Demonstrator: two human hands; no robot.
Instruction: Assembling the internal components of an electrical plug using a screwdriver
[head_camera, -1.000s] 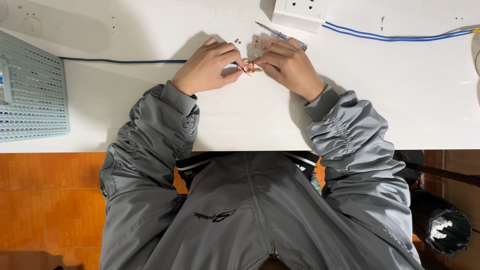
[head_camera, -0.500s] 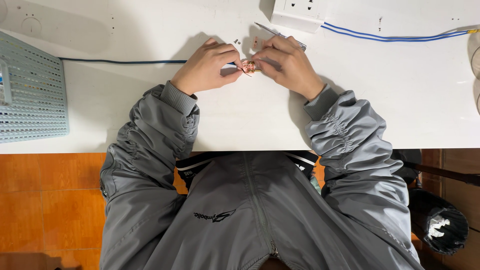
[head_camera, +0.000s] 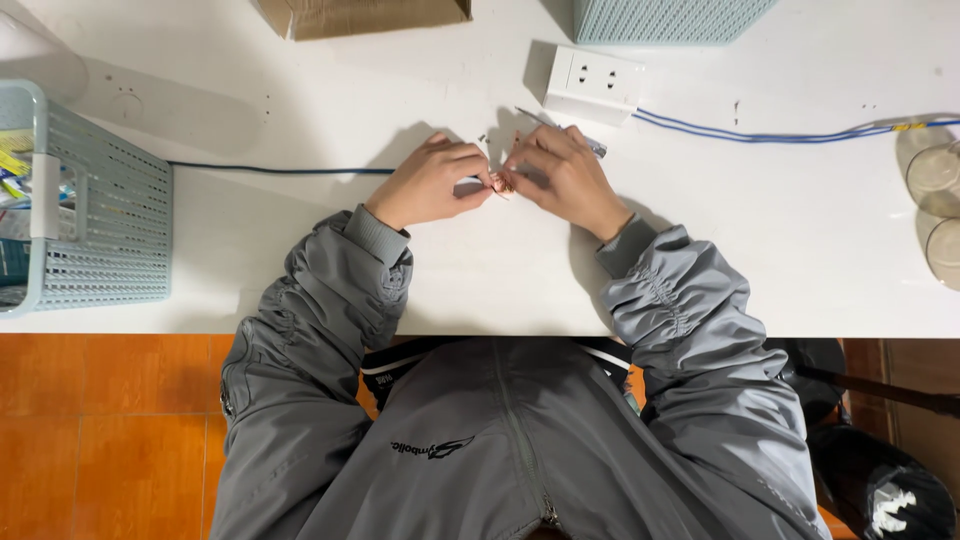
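In the head view both hands sit where they were a second ago, meeting at the middle of the white table (head_camera: 300, 250): the left hand (head_camera: 425, 185) and right hand (head_camera: 560, 175) each keep a fingertip grip clamped on the small copper-coloured piece (head_camera: 500, 184) between them. Only the fingers have shifted slightly, so the fiddly work on that piece seems ongoing. A slim tool (head_camera: 560, 130) pokes out behind the right hand, beside the white socket block (head_camera: 595, 82).

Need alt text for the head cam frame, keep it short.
Seen from above, a person in a grey jacket pinches a small orange piece between left hand and right hand over a white table, near a white power socket and blue cable.
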